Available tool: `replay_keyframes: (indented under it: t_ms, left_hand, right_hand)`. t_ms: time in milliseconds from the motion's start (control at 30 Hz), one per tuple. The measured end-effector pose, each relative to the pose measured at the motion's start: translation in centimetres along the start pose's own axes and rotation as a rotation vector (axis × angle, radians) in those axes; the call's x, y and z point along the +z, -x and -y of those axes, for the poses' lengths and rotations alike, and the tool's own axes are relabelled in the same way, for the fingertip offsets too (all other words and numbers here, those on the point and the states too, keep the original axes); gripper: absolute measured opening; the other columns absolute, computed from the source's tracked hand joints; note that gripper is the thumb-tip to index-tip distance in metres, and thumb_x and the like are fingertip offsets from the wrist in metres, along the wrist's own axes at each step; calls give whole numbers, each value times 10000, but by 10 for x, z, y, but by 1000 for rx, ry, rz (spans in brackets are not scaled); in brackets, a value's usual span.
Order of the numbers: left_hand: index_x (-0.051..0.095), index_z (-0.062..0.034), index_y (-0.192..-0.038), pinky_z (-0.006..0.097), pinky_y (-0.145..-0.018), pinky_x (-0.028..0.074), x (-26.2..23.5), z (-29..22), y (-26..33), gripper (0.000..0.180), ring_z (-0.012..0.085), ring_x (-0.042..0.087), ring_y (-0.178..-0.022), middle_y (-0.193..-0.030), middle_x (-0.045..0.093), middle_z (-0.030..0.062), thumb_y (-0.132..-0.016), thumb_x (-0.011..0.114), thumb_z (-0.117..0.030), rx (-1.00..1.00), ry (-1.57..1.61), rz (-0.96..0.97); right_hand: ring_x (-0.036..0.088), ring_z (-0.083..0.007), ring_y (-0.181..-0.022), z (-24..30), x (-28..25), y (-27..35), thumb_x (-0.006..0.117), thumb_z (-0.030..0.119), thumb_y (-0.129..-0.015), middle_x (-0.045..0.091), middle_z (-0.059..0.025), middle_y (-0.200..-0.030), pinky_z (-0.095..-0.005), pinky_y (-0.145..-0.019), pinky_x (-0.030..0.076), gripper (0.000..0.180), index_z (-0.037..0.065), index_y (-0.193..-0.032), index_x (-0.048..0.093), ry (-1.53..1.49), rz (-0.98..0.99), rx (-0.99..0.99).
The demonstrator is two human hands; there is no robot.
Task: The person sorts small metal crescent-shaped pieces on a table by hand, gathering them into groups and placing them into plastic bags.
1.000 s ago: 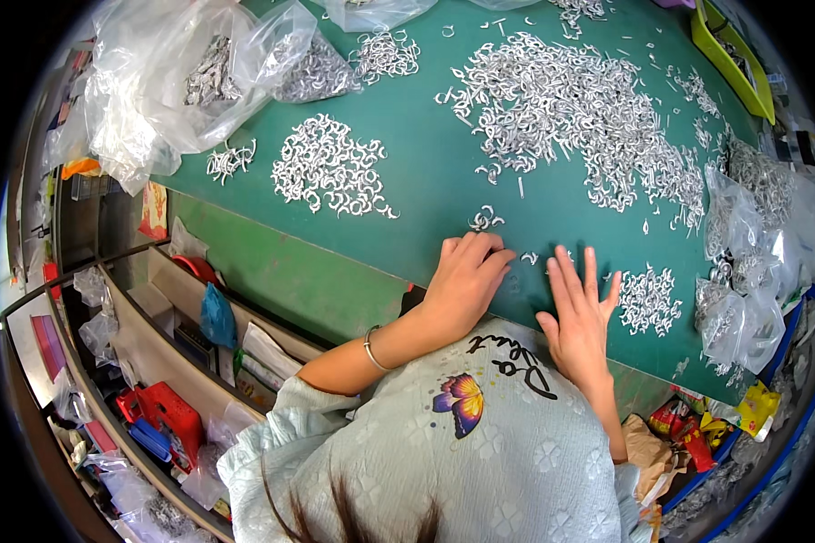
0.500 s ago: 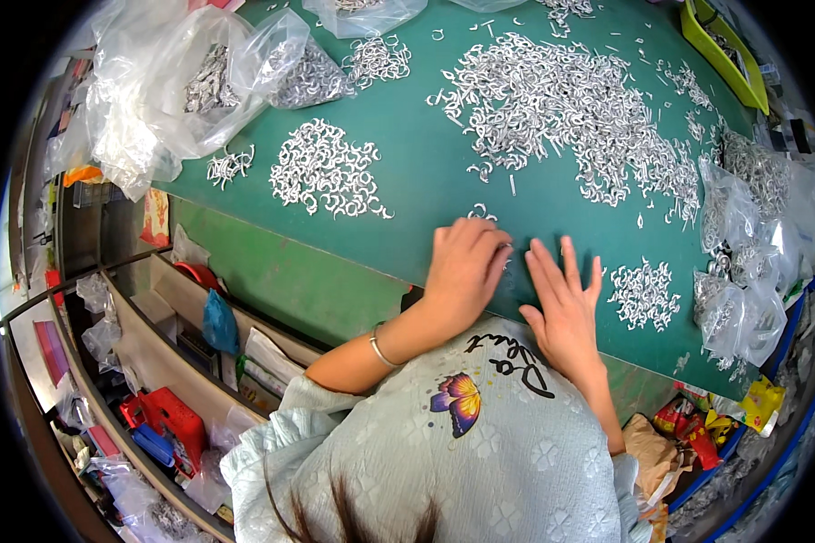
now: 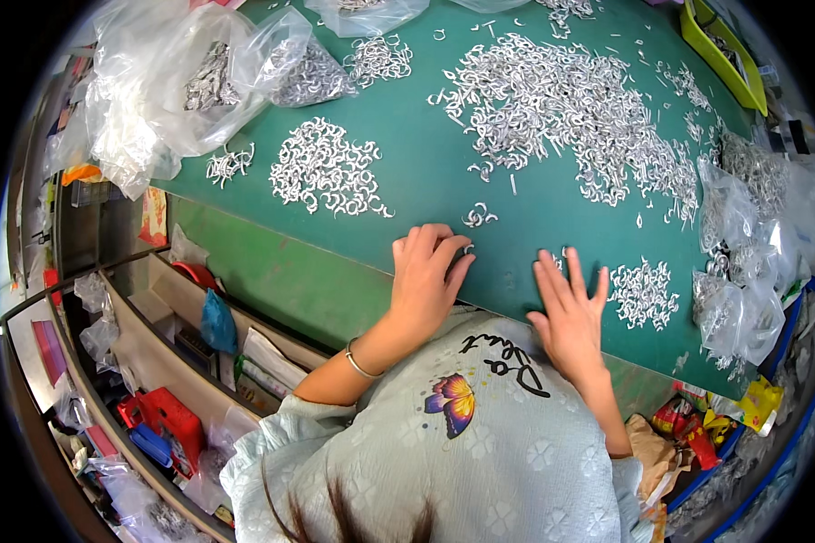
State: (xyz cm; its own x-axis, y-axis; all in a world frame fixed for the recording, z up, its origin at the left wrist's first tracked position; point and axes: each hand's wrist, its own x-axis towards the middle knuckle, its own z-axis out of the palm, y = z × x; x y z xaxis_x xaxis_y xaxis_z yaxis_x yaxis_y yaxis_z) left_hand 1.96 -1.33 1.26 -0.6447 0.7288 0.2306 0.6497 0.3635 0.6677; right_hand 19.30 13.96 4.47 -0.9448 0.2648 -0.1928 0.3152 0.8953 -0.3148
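Note:
My left hand point(image 3: 427, 279) is over the near edge of the green table, thumb and forefinger curled together on a small C-shaped metal piece point(image 3: 467, 248). Just beyond it lies a little cluster of the same curved silvery pieces point(image 3: 480, 215). Flat on the table to the right, my right hand point(image 3: 572, 312) has its fingers spread, and a few pieces point(image 3: 560, 263) show by its fingertips. Beside that hand is a small pile of curved pieces point(image 3: 644, 294). A medium pile point(image 3: 326, 169) sits to the left, and the largest heap point(image 3: 552, 104) spreads across the far middle.
Clear plastic bags of metal pieces point(image 3: 303, 77) stand at the far left, with more bags point(image 3: 743, 299) along the right edge. A yellow-green bin point(image 3: 723, 54) is at the far right. Below the table on the left are shelves with a red object point(image 3: 170, 421) and a blue bag point(image 3: 218, 321).
My left hand has moved left and slightly nearer, away from my right hand, uncovering the little cluster. My right hand has shifted slightly right and nearer.

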Motion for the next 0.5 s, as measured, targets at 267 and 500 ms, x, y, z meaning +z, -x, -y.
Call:
replay_keyframes:
  t_ms: [267,500]
  left_hand:
    - [646,-74,-1020,363,-822,352,2,-1,-1,269,239,530,-940,-992,552,63,-771,745,-46,9,5,9]
    - [637,-79,-1057,367,-831,353,-3,0,0,309,243,528,-960,-1008,553,64,-769,744,-49,-43,45,-23]
  right_hand:
    - [237,-335,-1457,-2,-1,-3,693,203,-811,332,-66,-1551,-617,-1148,140,718,29,-1443,400,-42,-75,55]
    - [200,-329,-1472,-9,11,10,605,224,-895,305,-68,-1568,-639,-1137,94,648,45,-1472,369,249,-145,292]
